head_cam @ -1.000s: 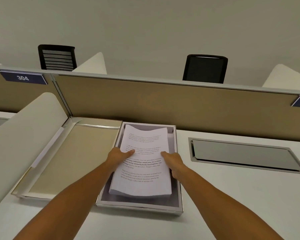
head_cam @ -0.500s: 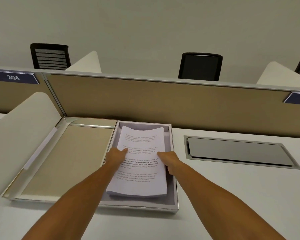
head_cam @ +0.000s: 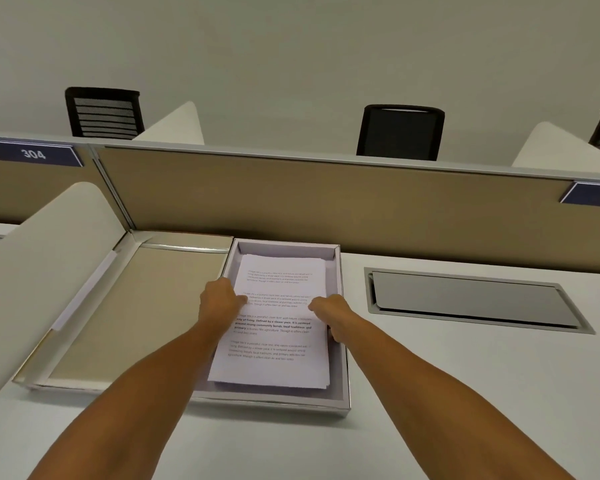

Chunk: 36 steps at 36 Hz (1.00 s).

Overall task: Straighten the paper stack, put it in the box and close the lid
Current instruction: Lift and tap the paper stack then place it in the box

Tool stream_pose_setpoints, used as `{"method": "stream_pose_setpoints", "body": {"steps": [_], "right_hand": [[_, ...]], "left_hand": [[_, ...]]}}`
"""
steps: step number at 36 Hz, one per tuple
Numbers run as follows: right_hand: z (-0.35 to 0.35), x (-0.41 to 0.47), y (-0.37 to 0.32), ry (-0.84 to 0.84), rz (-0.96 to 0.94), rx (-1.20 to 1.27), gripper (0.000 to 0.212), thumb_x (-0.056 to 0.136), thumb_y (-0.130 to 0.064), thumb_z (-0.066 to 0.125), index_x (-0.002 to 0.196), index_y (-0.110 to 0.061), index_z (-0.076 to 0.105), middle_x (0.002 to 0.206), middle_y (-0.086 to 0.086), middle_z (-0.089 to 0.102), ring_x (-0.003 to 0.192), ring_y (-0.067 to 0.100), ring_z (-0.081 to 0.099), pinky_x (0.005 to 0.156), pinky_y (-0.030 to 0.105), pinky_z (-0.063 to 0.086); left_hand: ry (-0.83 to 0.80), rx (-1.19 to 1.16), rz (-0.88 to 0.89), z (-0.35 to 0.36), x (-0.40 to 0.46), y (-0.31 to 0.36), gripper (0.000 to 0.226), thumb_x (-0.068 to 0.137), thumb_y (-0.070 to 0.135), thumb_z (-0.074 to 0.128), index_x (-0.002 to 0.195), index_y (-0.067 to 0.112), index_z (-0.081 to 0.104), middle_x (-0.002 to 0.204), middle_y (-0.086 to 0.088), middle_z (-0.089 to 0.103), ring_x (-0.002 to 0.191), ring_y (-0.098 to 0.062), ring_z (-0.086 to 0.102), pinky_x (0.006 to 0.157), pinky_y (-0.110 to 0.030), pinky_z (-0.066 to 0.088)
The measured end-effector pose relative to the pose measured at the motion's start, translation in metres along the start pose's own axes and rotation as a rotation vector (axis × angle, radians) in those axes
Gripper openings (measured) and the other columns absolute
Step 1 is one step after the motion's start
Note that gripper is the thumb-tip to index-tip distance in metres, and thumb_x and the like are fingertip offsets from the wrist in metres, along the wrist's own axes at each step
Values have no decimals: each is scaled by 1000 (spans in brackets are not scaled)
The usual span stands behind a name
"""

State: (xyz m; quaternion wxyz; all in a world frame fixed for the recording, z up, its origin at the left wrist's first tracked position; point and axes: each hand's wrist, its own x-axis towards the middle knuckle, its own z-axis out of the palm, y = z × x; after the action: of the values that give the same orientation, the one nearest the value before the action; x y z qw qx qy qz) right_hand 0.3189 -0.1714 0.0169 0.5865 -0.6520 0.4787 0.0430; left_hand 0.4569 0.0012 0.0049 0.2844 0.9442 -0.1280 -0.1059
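The paper stack (head_cam: 274, 323) lies inside the box (head_cam: 342, 382), its edges slightly fanned, with gaps to the walls all round. The left hand (head_cam: 220, 301) and right hand (head_cam: 329, 311) grip its long sides, fingers apparently curled underneath. The lid (head_cam: 125, 306) lies open leftward; bare desk (head_cam: 430, 393) spreads right.

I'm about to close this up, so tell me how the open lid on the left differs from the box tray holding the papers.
The lid lies flipped open and holds nothing; the box tray holds the paper stack, with the left hand and right hand at the stack's sides. The lid's inside is tan; the tray's is pale grey-lilac. The lid sits against the curved white divider; the tray sits right of it on open desk. Both are shallow rectangles with pale rims.
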Motion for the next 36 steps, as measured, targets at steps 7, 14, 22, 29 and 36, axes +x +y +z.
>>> {"method": "stream_pose_setpoints", "body": {"steps": [7,14,22,29,36], "right_hand": [[-3,-6,12,48,-101,-208,12,96,-21,58,99,-13,50,90,3,60,66,13,52,67,26,48],[8,-18,25,94,-397,-427,24,92,-24,65,113,-21,55,106,-1,66,60,8,50,48,14,36],[9,-38,28,122,-462,-457,38,92,-29,63,127,-23,51,128,0,65,77,11,55,58,19,44],[9,-57,37,129,-506,-464,40,93,-29,63,130,-23,51,134,-1,63,80,10,51,52,13,35],[10,-74,52,83,-522,-472,41,93,-29,63,132,-21,51,135,1,62,79,9,51,53,11,34]], "left_hand": [[40,-61,63,-14,-8,-15,19,87,32,71,90,16,61,94,-5,70,64,-17,63,67,-32,55],[74,-101,147,-10,-39,-26,26,93,31,62,113,14,63,116,-9,70,90,-27,68,86,-42,57],[136,-9,-25,-27,-73,-51,41,93,10,59,134,6,52,133,-15,61,116,-34,61,99,-43,49],[125,241,164,-23,-120,-88,36,92,2,48,126,10,56,111,-7,72,97,-26,69,97,-34,47],[244,191,-31,-36,-141,-129,65,78,6,69,139,2,46,146,-17,49,138,-36,39,117,-48,26]]}}
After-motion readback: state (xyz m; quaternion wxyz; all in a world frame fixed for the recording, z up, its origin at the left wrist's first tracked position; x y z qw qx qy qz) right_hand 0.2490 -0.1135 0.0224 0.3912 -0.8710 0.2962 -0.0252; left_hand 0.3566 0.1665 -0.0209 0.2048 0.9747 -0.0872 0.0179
